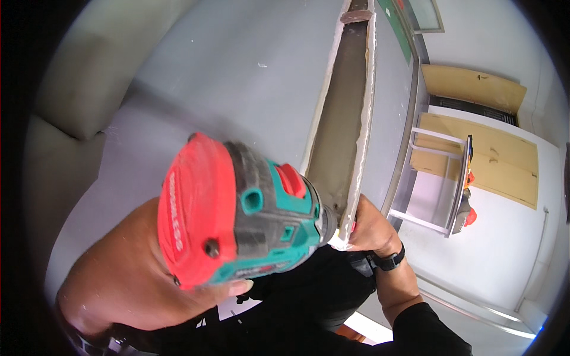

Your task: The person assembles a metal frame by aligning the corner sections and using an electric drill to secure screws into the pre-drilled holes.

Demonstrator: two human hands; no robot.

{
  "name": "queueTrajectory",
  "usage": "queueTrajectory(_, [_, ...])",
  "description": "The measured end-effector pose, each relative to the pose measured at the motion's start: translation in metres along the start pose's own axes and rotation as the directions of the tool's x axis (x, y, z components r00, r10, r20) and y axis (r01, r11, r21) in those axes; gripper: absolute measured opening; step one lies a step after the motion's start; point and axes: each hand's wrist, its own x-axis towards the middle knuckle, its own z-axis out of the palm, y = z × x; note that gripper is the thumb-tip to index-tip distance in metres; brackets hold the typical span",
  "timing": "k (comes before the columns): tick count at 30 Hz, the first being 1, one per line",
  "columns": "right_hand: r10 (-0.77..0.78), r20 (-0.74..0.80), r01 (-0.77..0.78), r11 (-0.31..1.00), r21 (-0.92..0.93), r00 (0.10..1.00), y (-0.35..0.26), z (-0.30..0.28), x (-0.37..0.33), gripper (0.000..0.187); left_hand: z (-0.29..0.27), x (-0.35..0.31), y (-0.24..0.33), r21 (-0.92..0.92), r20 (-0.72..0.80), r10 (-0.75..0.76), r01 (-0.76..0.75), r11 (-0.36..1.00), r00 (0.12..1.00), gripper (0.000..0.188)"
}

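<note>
In front of me a red, teal and black power drill (270, 213) points right, its nose close to the near end of a long narrow board (338, 101); whether the tip touches is hidden. My left hand (160, 285) is wrapped round the drill from the left and below; its thumb shows under the red rear cap, while the handle and other fingers are out of sight. The board has ragged white edges and a grey-brown middle. My right hand (374, 228), with a black watch above it, grips the board's near end from the right; its fingertips are partly hidden.
A grey flat surface (237, 77) lies beneath and left of the board. Bulky grey-beige cushion-like shapes (80, 83) stand at far left. To the right are a white-framed rack (436, 222) bearing a red and grey object (465, 213), and tan panels (504, 160).
</note>
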Motion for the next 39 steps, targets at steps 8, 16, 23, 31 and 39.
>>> queueTrajectory(8, [-0.018,0.006,0.017,0.998,0.053,1.0,-0.002,0.006,0.002,0.022,0.001,-0.005,-0.013,0.047,0.015,0.123,-0.124,0.991,0.992,0.054])
queueTrajectory(16, [0.008,-0.027,-0.007,0.998,0.067,1.0,0.001,0.006,-0.001,0.02,-0.001,-0.013,0.012,0.074,-0.099,-0.059,0.066,0.995,0.993,0.052])
queueTrajectory(23, [0.036,-0.033,-0.034,0.997,0.065,0.999,-0.006,0.004,-0.003,0.024,0.004,-0.009,0.002,-0.082,-0.134,-0.103,0.092,0.992,0.986,0.069])
queueTrajectory(31, [0.001,-0.002,0.0,0.997,0.083,1.0,-0.002,0.004,0.0,0.024,0.002,-0.009,0.006,-0.118,-0.12,-0.132,0.118,0.986,0.984,0.07])
queueTrajectory(39, [-0.008,0.029,0.006,0.997,0.078,1.0,0.002,0.01,0.005,0.023,-0.015,0.0,-0.006,0.235,0.115,0.221,-0.242,0.941,0.969,0.064])
